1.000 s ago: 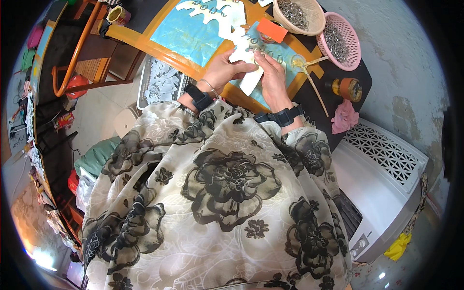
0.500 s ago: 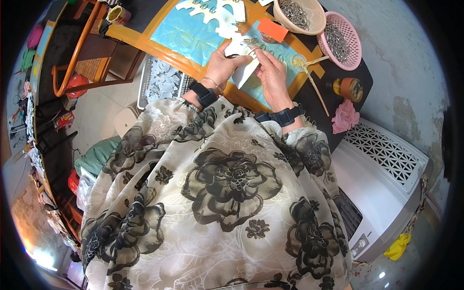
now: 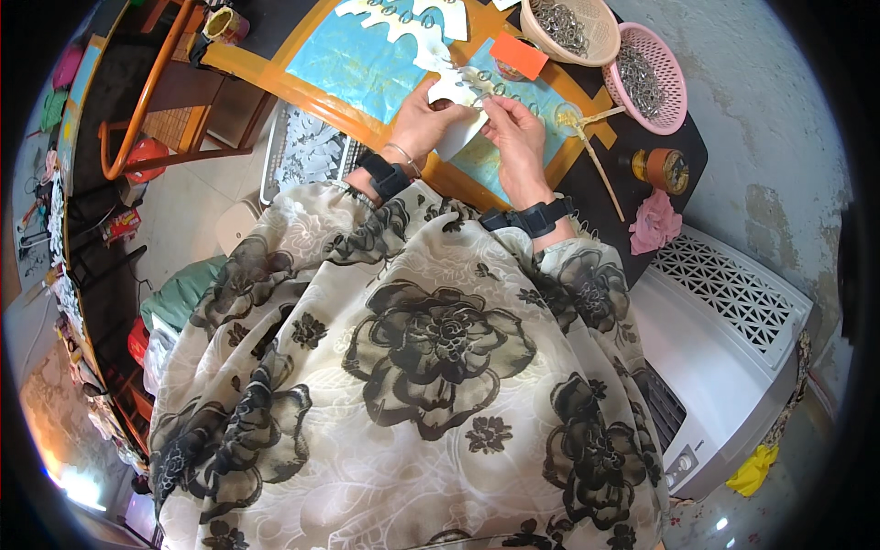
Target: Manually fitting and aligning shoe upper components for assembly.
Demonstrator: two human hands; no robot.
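At the upper centre of the frame, the person's left hand [image 3: 422, 126] grips a white scalloped cut-out [image 3: 455, 139] between thumb and fingers. The right hand [image 3: 519, 137] has its thumb and fingertips pinched together at the cut-out's right edge; whether they grip a small part there is too fine to tell. Just above the hands, metal rings [image 3: 511, 96] lie on a blue sheet [image 3: 546, 94], near an orange card [image 3: 519, 57]. A cream basket [image 3: 600, 57] and a pink basket [image 3: 676, 73], both holding metal pieces, stand at upper right.
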